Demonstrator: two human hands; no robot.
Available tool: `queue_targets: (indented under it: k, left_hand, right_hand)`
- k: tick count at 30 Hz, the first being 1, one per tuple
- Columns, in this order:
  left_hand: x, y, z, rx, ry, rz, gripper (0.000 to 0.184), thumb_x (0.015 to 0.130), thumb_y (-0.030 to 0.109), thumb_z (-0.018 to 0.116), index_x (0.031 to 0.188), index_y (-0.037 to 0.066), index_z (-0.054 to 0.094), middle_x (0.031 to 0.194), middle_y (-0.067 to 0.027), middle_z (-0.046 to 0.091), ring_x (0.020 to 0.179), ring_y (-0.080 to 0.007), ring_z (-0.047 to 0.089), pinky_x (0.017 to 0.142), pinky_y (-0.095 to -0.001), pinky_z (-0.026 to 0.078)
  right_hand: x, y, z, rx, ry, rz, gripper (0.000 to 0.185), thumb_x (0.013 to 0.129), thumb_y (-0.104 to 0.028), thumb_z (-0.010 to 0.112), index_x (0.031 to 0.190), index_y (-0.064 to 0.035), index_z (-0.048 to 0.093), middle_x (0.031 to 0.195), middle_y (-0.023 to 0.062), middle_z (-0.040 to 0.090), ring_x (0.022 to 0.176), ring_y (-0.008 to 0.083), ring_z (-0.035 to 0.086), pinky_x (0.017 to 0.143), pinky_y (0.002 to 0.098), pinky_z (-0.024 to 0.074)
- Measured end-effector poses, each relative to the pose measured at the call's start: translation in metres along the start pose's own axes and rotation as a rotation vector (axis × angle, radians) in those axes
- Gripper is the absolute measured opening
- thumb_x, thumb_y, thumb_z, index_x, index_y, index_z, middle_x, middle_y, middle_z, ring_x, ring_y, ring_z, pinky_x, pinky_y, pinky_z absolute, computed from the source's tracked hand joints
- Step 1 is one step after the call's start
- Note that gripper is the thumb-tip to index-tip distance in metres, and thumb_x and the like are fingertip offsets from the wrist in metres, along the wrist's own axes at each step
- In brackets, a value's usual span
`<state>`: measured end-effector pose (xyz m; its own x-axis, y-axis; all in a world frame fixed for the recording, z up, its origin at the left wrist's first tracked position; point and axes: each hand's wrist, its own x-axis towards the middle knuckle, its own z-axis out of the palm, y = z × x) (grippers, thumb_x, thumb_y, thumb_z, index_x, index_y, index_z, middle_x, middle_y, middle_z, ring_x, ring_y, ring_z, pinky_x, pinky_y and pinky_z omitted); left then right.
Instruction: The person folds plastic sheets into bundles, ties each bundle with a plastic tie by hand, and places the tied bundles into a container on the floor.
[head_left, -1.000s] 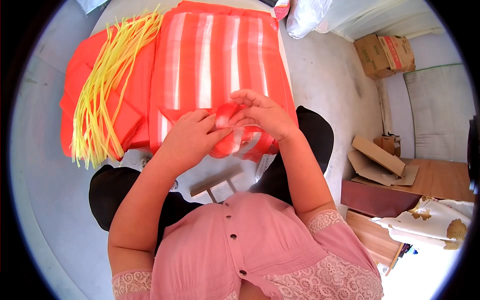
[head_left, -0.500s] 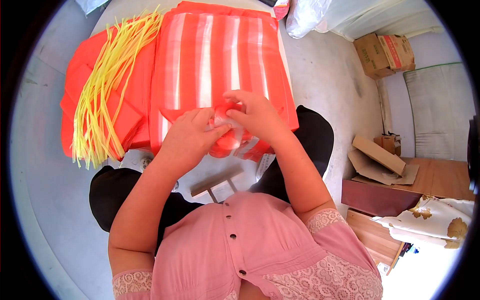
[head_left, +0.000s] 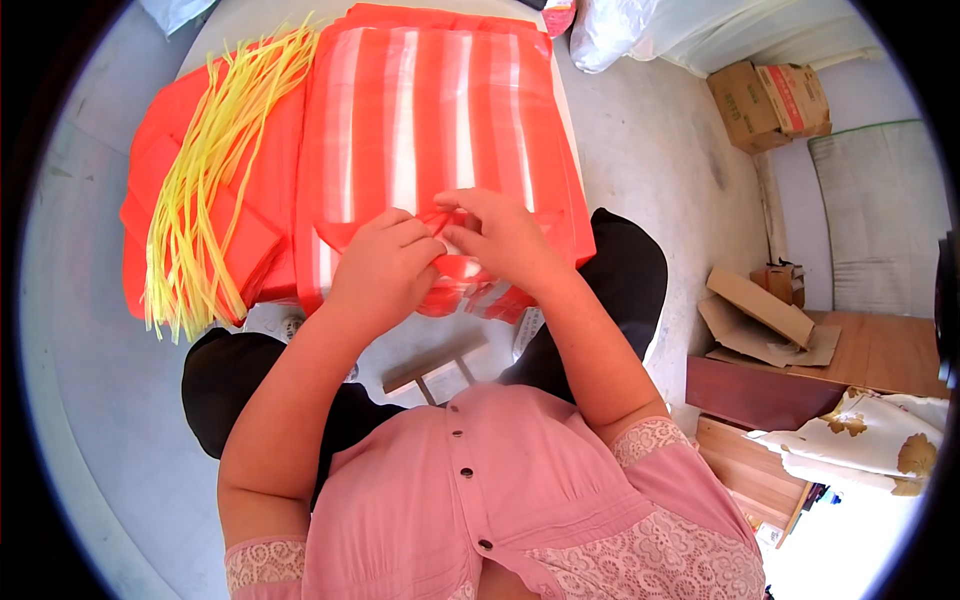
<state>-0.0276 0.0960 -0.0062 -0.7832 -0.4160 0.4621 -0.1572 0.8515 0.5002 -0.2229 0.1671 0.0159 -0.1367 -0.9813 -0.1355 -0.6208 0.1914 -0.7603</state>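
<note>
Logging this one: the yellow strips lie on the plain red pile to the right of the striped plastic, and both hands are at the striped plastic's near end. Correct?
Not quite: the yellow strips lie to the left of the striped plastic, as the head view shows. The rest stands.

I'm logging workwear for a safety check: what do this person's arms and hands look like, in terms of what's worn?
The left hand and right hand wear no gloves. Both arms are bare below short pink fabric sleeves, which end in pale, patterned lace bands. No watch or cable shows; any ring would be too small to tell.
</note>
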Motion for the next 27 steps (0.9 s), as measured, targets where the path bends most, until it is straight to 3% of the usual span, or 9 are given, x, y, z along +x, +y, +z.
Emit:
queue_targets:
  k: [2,8,11,14,17,20,23,27]
  left_hand:
    - [0.002,0.001,0.0,-0.039,-0.004,-0.088,0.016,0.076,0.003,0.074,0.091,0.003,0.072,0.09,-0.0096,0.069,0.091,-0.032,0.064,0.081,-0.0433,0.055]
    - [0.007,0.003,0.005,-0.074,-0.01,-0.34,0.009,0.085,0.008,0.074,0.09,0.003,0.069,0.084,-0.0131,0.067,0.085,-0.0349,0.065,0.076,-0.047,0.053]
    - [0.011,0.004,0.007,-0.069,0.008,-0.389,0.013,0.088,0.01,0.076,0.094,0.003,0.067,0.085,-0.0128,0.065,0.082,-0.0339,0.066,0.072,-0.0448,0.053]
    - [0.016,0.007,0.01,-0.06,0.04,-0.443,0.016,0.088,0.011,0.077,0.095,0.004,0.065,0.092,-0.0121,0.064,0.081,-0.0341,0.066,0.07,-0.0449,0.053]
    - [0.019,0.007,0.008,-0.015,0.008,-0.472,0.018,0.087,0.011,0.078,0.095,0.005,0.063,0.096,-0.0114,0.064,0.084,-0.0346,0.067,0.071,-0.0451,0.054]
    - [0.018,0.005,0.009,-0.001,-0.017,-0.444,0.014,0.088,0.01,0.077,0.093,0.004,0.066,0.094,-0.0113,0.063,0.082,-0.0329,0.066,0.07,-0.0436,0.053]
    - [0.014,-0.001,0.016,-0.004,0.023,-0.37,0.011,0.088,0.009,0.077,0.092,0.004,0.068,0.095,-0.0111,0.064,0.084,-0.0329,0.067,0.072,-0.0436,0.054]
    - [0.008,-0.009,0.014,0.077,0.04,-0.244,0.014,0.086,0.01,0.077,0.097,0.004,0.073,0.099,-0.0104,0.067,0.091,-0.0328,0.067,0.078,-0.0433,0.055]
  right_hand:
    - [0.002,0.009,0.002,0.075,0.004,-0.023,0.036,0.097,-0.011,0.07,0.132,-0.0049,0.069,0.116,0.0128,0.074,0.092,0.0251,0.07,0.084,0.0361,0.0566]
    - [0.005,0.018,0.0,0.352,-0.019,0.052,0.03,0.106,-0.01,0.058,0.135,-0.0021,0.066,0.117,0.0121,0.073,0.105,0.0199,0.069,0.09,0.0336,0.0551]
    - [0.007,0.025,0.003,0.397,-0.003,-0.045,0.031,0.11,-0.013,0.05,0.137,-0.003,0.064,0.105,0.0017,0.067,0.075,0.008,0.055,0.066,0.0257,0.0491]
    - [0.002,0.021,-0.002,0.39,0.006,0.016,0.03,0.108,-0.011,0.055,0.135,-0.0042,0.064,0.106,0.0025,0.068,0.075,0.0071,0.055,0.065,0.025,0.0486]
    - [-0.012,0.023,0.0,0.227,0.205,-0.212,0.027,0.1,-0.005,0.065,0.127,-0.0044,0.068,0.107,0.0075,0.072,0.08,0.014,0.064,0.069,0.0288,0.0528]
    - [-0.028,0.032,-0.002,-0.058,0.133,-0.516,0.026,0.09,-0.007,0.074,0.115,-0.0001,0.07,0.118,0.0149,0.07,0.104,0.0295,0.068,0.092,0.0377,0.0564]
    - [-0.028,0.029,0.007,-0.168,0.119,-0.72,0.028,0.086,-0.006,0.076,0.113,-0.001,0.072,0.123,0.0147,0.07,0.109,0.0328,0.067,0.095,0.0419,0.057]
    - [-0.029,0.032,0.004,-0.197,0.14,-0.579,0.031,0.085,-0.005,0.075,0.115,-0.0007,0.071,0.126,0.0146,0.07,0.116,0.0328,0.066,0.099,0.0426,0.0562]
